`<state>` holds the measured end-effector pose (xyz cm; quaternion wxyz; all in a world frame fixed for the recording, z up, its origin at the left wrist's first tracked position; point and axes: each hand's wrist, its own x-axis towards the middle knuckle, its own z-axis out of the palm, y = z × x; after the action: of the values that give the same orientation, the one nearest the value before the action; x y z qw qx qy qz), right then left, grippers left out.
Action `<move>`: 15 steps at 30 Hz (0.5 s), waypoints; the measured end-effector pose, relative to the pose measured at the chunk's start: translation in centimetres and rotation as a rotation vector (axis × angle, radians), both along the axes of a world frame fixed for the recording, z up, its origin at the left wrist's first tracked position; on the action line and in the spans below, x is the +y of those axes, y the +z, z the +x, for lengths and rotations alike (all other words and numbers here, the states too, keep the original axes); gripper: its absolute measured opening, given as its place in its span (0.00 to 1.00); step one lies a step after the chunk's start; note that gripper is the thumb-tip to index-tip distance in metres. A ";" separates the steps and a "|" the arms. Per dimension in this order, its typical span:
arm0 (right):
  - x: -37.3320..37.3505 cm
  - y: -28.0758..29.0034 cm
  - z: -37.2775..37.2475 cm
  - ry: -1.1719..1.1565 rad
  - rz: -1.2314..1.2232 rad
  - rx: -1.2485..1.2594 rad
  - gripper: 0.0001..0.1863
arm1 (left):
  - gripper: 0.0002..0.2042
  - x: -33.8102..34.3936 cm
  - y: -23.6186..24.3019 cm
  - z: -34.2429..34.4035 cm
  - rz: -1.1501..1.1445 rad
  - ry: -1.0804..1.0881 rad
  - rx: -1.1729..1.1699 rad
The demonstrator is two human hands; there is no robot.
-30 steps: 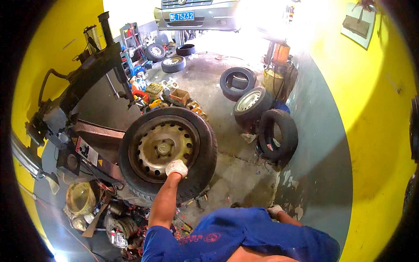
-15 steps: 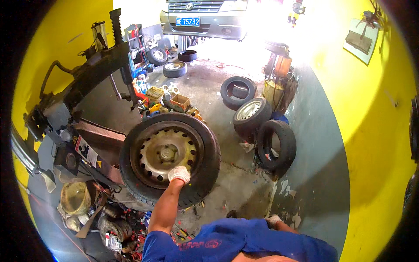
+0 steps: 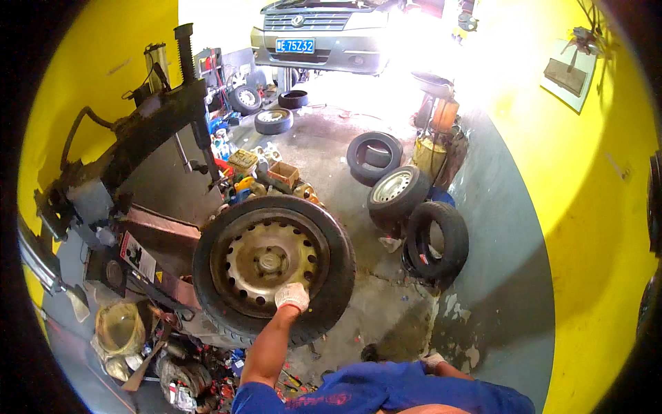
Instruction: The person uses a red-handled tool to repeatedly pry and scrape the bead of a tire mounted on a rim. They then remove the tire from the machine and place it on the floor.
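Note:
A wheel (image 3: 238, 265), a black tyre on a worn, dirty steel rim, lies left of centre with its face up. What bears it is hidden underneath. My left hand (image 3: 292, 297), in a white knit glove, is closed at the near right part of the rim; its fingertips are out of sight against the metal. Down by my right side, my right hand (image 3: 432, 362) is also gloved and apart from the wheel. Only a small part of it shows beyond my blue shirt, so its fingers cannot be made out.
A tyre-changing machine's black arm (image 3: 138, 124) rises at the left. Loose tyres (image 3: 438, 241) and a rimmed wheel (image 3: 394, 188) sit near the right wall. Boxes and bottles (image 3: 283, 174) crowd the floor beyond my wheel. A bucket (image 3: 118, 328) stands lower left; a raised car (image 3: 324, 41) is at the back.
The wheel and my left hand sit a little lower and further right in the picture, while the whole view has shifted slightly. My left hand stays at the rim.

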<state>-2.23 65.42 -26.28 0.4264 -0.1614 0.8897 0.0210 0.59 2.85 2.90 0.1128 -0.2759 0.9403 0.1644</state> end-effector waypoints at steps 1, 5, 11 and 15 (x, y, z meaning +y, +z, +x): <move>2.7 -2.2 -0.3 0.176 0.024 0.091 0.19 | 0.16 0.1 -0.5 -0.7 0.027 -0.042 0.000; -1.8 0.9 -1.1 0.031 -0.119 0.034 0.20 | 0.14 -0.8 0.2 0.2 -0.042 -0.016 -0.013; -3.1 5.9 -2.2 -0.058 -0.303 0.130 0.14 | 0.14 -0.7 -1.8 -0.6 -0.072 -0.086 -0.024; -0.2 0.5 -4.4 -0.259 -0.401 -0.013 0.13 | 0.17 0.7 -0.6 -0.2 -0.029 -0.021 -0.006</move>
<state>-6.63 65.22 -25.74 0.3909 -0.1274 0.8866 -0.2121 0.36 3.52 2.29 0.1135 -0.2682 0.9450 0.1489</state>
